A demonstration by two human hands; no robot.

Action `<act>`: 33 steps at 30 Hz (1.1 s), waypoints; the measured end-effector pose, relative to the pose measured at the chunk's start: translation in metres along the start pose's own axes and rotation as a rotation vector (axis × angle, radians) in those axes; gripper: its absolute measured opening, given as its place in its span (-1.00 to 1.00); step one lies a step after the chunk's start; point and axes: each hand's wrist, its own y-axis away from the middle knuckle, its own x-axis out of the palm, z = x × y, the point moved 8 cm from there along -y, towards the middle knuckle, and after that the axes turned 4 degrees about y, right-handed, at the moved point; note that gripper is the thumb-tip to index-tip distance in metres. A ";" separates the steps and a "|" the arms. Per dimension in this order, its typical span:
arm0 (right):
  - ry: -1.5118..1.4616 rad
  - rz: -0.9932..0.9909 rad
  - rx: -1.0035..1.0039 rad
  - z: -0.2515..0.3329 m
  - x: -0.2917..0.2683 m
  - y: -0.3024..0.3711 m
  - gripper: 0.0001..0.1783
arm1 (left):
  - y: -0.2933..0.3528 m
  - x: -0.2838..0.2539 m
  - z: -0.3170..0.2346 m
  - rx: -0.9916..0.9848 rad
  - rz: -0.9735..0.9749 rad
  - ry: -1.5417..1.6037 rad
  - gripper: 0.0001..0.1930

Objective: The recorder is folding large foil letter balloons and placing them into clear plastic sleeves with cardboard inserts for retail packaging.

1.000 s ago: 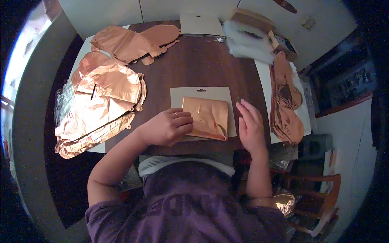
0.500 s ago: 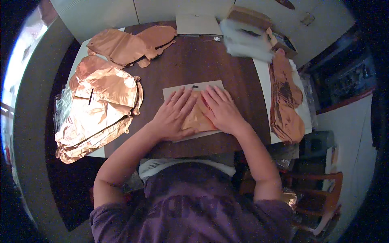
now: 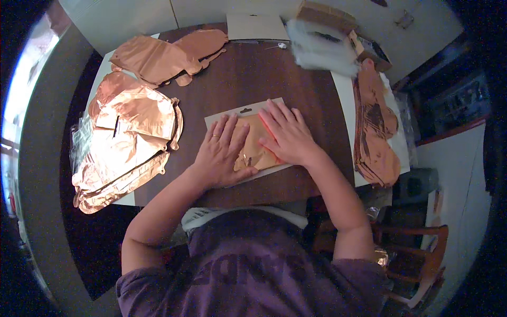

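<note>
A flat packet [image 3: 255, 138] lies on the dark brown table before me: a pale card with a hang hole at its far edge and folded copper-coloured foil on it. My left hand [image 3: 222, 150] presses flat on its left side, fingers spread, a ring on one finger. Flat on the right side rests my right hand [image 3: 289, 136], fingers stretched out and thumb pointing inward. A reddish strip shows beside the right hand. Between the hands the foil is visible; the rest of it is covered by my palms.
Shiny copper foil balloons [image 3: 132, 127] are piled at the left, with more flat foil [image 3: 163, 55] behind them. Another foil stack [image 3: 375, 127] lies at the right edge. Clear plastic bags [image 3: 322, 50], an open box [image 3: 369, 50] and a pale card [image 3: 257, 27] are at the back.
The packet has turned slightly anticlockwise and shifted a little left. My hands have moved somewhat apart, showing more of the foil between them.
</note>
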 end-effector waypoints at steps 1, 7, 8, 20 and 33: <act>0.007 0.016 0.009 0.001 0.000 0.001 -0.25 | 0.001 0.000 0.000 -0.001 0.001 0.001 -0.03; 0.007 0.025 0.019 0.006 0.000 0.009 -0.25 | -0.005 -0.006 -0.007 -0.084 0.044 0.097 -0.08; 0.016 0.054 0.028 0.006 0.000 0.009 -0.25 | -0.010 -0.007 -0.013 -0.105 -0.024 0.031 -0.09; -0.085 0.017 0.034 0.003 -0.006 0.013 -0.27 | -0.005 0.015 -0.021 -0.143 -0.082 -0.006 -0.05; -0.088 -0.085 0.148 0.022 0.008 0.011 -0.28 | 0.004 0.006 -0.018 -0.173 -0.089 -0.040 -0.10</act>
